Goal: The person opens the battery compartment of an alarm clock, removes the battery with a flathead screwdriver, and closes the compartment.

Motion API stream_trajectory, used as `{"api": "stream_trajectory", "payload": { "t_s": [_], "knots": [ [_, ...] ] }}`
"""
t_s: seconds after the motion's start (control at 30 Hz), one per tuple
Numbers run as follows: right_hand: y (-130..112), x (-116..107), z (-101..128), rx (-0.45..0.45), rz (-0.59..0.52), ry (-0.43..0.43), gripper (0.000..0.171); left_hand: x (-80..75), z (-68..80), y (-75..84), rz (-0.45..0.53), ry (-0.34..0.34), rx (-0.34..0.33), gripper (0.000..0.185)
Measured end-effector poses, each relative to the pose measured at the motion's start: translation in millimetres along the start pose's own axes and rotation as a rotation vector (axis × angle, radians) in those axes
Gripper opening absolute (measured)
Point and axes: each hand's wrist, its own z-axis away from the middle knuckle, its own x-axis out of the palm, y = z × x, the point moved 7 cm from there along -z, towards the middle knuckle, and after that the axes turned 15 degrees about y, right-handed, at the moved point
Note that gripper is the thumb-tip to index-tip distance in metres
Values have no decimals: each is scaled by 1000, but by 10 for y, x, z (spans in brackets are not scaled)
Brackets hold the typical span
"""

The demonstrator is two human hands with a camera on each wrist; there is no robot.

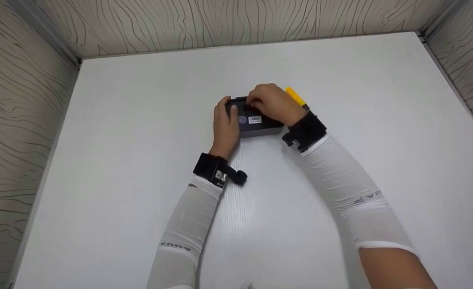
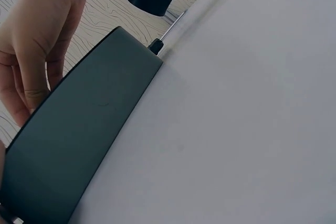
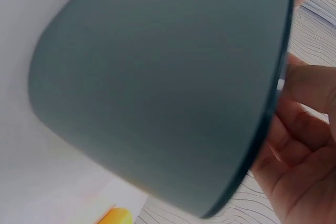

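A dark box-shaped device [image 1: 256, 130] lies on the white table, its labelled black face up and its grey-green side facing the wrists. My left hand [image 1: 225, 126] grips the device's left end, thumb over the face and fingers round the far edge. Over the upper part of that face, my right hand [image 1: 274, 103] has its fingers bent down, with the tips at the surface. Whatever lies between those fingertips is hidden. Just beyond the right wrist is a screwdriver with a yellow handle [image 1: 295, 96]; its metal shaft [image 2: 172, 26] shows in the left wrist view.
The white table [image 1: 140, 120] reaches out on all sides of the device. Wood-grain patterned panels [image 1: 204, 24] stand along its back and both sides. A black camera mount [image 1: 236, 176] sticks out from the left wrist, close above the table.
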Motion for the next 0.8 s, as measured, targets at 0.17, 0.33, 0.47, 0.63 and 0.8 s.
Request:
{"api": "stream_trajectory", "payload": {
  "t_s": [0.17, 0.33, 0.47, 0.63, 0.8],
  "knots": [
    [19, -4, 11, -5, -18, 10, 18, 8, 14, -3, 1, -7, -13, 43],
    [35, -12, 9, -11, -31, 22, 19, 4, 22, 7, 27, -1, -16, 42],
    [47, -47, 6, -17, -38, 43, 18, -1, 18, 12, 33, 7, 2, 41],
    [72, -123, 7, -14, -41, 74, 17, -16, 11, 18, 35, 22, 16, 40],
    [131, -176, 3, 12, -51, 89, 17, -29, 6, 21, 45, 27, 20, 40]
  ]
}}
